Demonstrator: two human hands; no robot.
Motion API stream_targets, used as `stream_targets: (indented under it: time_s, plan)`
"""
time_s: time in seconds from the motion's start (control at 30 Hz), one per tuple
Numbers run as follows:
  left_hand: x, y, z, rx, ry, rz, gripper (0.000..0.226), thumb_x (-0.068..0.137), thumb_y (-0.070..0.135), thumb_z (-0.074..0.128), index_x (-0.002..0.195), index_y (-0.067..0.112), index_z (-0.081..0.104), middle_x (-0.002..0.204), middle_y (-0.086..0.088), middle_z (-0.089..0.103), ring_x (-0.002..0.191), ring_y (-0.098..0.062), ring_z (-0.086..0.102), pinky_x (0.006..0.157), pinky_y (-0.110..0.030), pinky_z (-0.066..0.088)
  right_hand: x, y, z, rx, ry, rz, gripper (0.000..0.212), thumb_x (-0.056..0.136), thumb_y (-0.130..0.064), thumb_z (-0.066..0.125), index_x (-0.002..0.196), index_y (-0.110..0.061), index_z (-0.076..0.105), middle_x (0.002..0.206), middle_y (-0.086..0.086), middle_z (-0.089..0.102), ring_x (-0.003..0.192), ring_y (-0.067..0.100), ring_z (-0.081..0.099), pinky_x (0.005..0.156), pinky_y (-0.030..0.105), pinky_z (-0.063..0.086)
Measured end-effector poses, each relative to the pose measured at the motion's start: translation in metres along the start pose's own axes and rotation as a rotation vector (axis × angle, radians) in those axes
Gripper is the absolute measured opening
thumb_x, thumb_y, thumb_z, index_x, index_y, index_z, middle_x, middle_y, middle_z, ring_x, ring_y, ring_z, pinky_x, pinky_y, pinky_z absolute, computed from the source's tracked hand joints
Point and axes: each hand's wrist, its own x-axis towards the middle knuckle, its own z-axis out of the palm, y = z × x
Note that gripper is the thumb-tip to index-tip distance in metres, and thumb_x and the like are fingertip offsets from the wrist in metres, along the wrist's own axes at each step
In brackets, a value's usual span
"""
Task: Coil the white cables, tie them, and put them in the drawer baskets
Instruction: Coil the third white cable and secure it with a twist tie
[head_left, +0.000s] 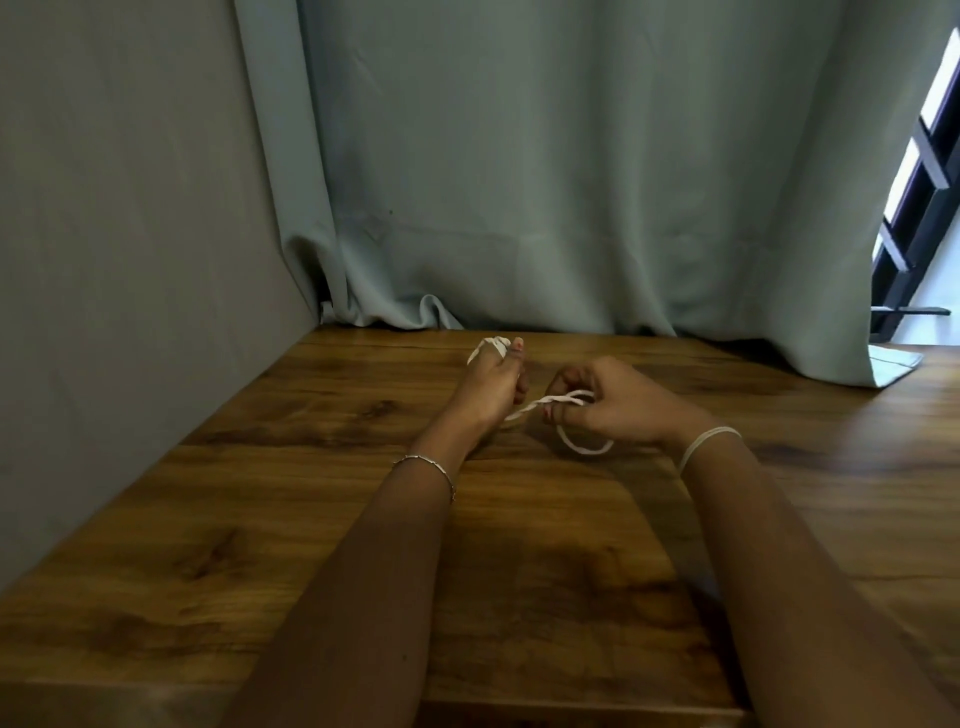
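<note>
A white cable (535, 406) stretches between both hands above the wooden table (332, 519). My left hand (491, 387) grips one end, with white loops showing past its fingertips at the far side. My right hand (605, 402) pinches the other part, where the strands twist together, and a loop hangs below it onto the table. No drawer or basket is in view.
A grey-green curtain (571, 182) hangs along the table's far edge and a grey wall (130, 260) bounds the left side. A window with black bars (919, 208) shows at the right. A thin white band circles my right wrist and a bracelet my left.
</note>
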Motion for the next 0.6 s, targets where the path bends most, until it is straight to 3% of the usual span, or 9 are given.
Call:
stream_targets:
  time_s: [0.1, 0.17, 0.23, 0.33, 0.4, 0.43, 0.5, 0.57, 0.6]
  plan:
    - [-0.005, 0.002, 0.002, 0.126, -0.099, 0.021, 0.036, 0.105, 0.031, 0.034, 0.080, 0.012, 0.051, 0.070, -0.008, 0.053, 0.065, -0.020, 0.052, 0.067, -0.039, 0.046, 0.001, 0.006, -0.003, 0.005, 0.052, 0.057, 0.011, 0.085, -0.025, 0.069, 0.078, -0.017, 0.068, 0.074, 0.001, 0.070, 0.070, 0.013, 0.064, 0.067, 0.031, 0.050]
    - [-0.009, 0.003, 0.004, 0.193, -0.170, -0.013, 0.040, 0.103, 0.038, 0.034, 0.092, 0.005, 0.054, 0.080, -0.010, 0.057, 0.076, -0.023, 0.055, 0.078, -0.046, 0.050, 0.000, 0.008, -0.002, 0.276, -0.016, 0.144, 0.013, 0.086, -0.012, 0.065, 0.073, -0.011, 0.066, 0.068, 0.006, 0.068, 0.063, 0.016, 0.065, 0.062, 0.028, 0.052]
    - [-0.011, 0.005, 0.004, 0.224, -0.205, -0.044, 0.048, 0.102, 0.045, 0.033, 0.106, 0.002, 0.054, 0.079, -0.007, 0.056, 0.077, -0.021, 0.054, 0.075, -0.041, 0.047, -0.002, 0.012, -0.003, 0.628, -0.141, 0.270, 0.018, 0.089, -0.006, 0.058, 0.073, -0.005, 0.064, 0.066, 0.014, 0.067, 0.057, 0.023, 0.066, 0.056, 0.027, 0.055]
    - [-0.013, 0.007, 0.002, 0.215, -0.231, -0.027, 0.053, 0.099, 0.053, 0.032, 0.099, 0.005, 0.052, 0.074, -0.009, 0.051, 0.071, -0.020, 0.048, 0.069, -0.034, 0.040, -0.004, 0.020, -0.005, 0.898, -0.260, 0.365, 0.018, 0.093, -0.011, 0.051, 0.082, -0.001, 0.062, 0.068, 0.017, 0.066, 0.054, 0.024, 0.066, 0.052, 0.027, 0.056]
    - [-0.012, 0.007, 0.000, 0.223, -0.241, 0.047, 0.057, 0.097, 0.059, 0.034, 0.086, 0.006, 0.053, 0.070, -0.014, 0.048, 0.065, -0.022, 0.044, 0.064, -0.034, 0.038, -0.005, 0.025, -0.008, 1.034, -0.282, 0.360, 0.018, 0.088, -0.015, 0.056, 0.096, 0.001, 0.061, 0.074, 0.018, 0.067, 0.056, 0.023, 0.067, 0.054, 0.028, 0.057]
    - [-0.012, 0.006, 0.000, 0.224, -0.259, 0.077, 0.067, 0.094, 0.063, 0.036, 0.081, 0.000, 0.054, 0.068, -0.018, 0.050, 0.063, -0.024, 0.045, 0.063, -0.036, 0.040, -0.005, 0.027, -0.008, 1.112, -0.281, 0.333, 0.030, 0.081, -0.018, 0.064, 0.103, 0.001, 0.061, 0.079, 0.019, 0.067, 0.061, 0.024, 0.068, 0.058, 0.029, 0.058]
    - [-0.011, 0.005, 0.000, 0.216, -0.294, 0.083, 0.089, 0.083, 0.076, 0.040, 0.090, -0.011, 0.056, 0.079, -0.028, 0.062, 0.070, -0.032, 0.059, 0.070, -0.044, 0.050, -0.005, 0.033, -0.010, 1.264, -0.252, 0.255, 0.044, 0.072, -0.023, 0.071, 0.108, 0.001, 0.064, 0.091, 0.023, 0.067, 0.072, 0.029, 0.069, 0.067, 0.034, 0.060]
    - [-0.010, 0.004, -0.002, 0.231, -0.313, 0.056, 0.098, 0.070, 0.086, 0.043, 0.101, -0.005, 0.059, 0.090, -0.022, 0.067, 0.084, -0.032, 0.065, 0.079, -0.043, 0.053, -0.007, 0.036, -0.011, 1.359, -0.208, 0.190, 0.041, 0.079, -0.030, 0.060, 0.103, 0.002, 0.067, 0.096, 0.027, 0.067, 0.078, 0.034, 0.069, 0.072, 0.038, 0.060]
    - [-0.009, 0.004, -0.003, 0.245, -0.324, 0.047, 0.098, 0.066, 0.089, 0.045, 0.101, -0.001, 0.058, 0.086, -0.015, 0.067, 0.081, -0.027, 0.065, 0.076, -0.039, 0.052, -0.008, 0.036, -0.012, 1.396, -0.203, 0.184, 0.046, 0.082, -0.037, 0.054, 0.102, 0.002, 0.067, 0.097, 0.027, 0.067, 0.078, 0.035, 0.068, 0.070, 0.038, 0.059]
